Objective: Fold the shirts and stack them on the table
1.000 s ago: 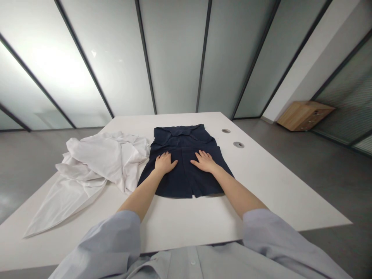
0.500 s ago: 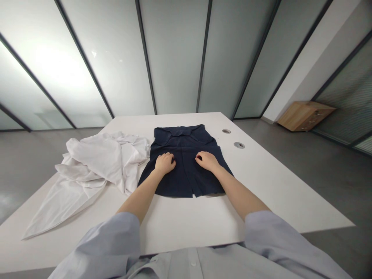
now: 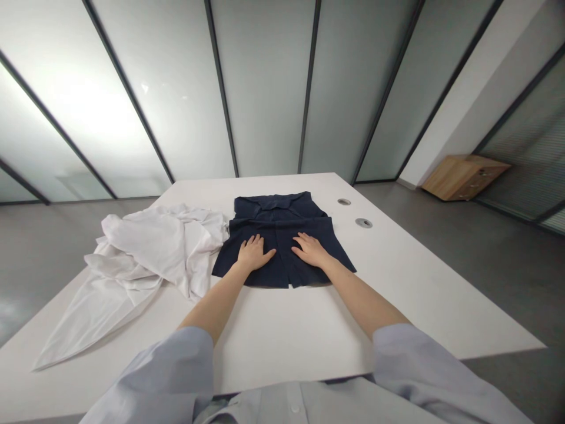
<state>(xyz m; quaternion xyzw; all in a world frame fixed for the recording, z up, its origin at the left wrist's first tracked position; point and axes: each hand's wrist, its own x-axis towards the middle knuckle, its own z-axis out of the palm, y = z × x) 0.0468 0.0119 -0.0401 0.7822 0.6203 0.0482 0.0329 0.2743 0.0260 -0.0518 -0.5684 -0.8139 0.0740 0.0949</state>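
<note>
A dark navy garment (image 3: 282,262) lies folded on the white table in front of me, with a crosswise fold edge near its middle and a centre seam running down to a small notch in the near hem. Its exact kind is unclear. My left hand (image 3: 255,253) rests flat on the left half, fingers spread and thumb pointing right. On the right half lies my right hand (image 3: 310,249), also flat with its fingers apart. Neither hand grips the cloth.
A crumpled white cloth garment (image 3: 154,247) spreads over the left of the white table (image 3: 419,282), close against the navy one. Two round cable holes, the nearer one (image 3: 364,223) ringed in metal, sit at the right. A wooden cabinet (image 3: 463,175) stands on the floor beyond.
Both hands have gone from curled fingers to flat, spread ones on the navy cloth. The garment's near hem has shifted a little away from me.
</note>
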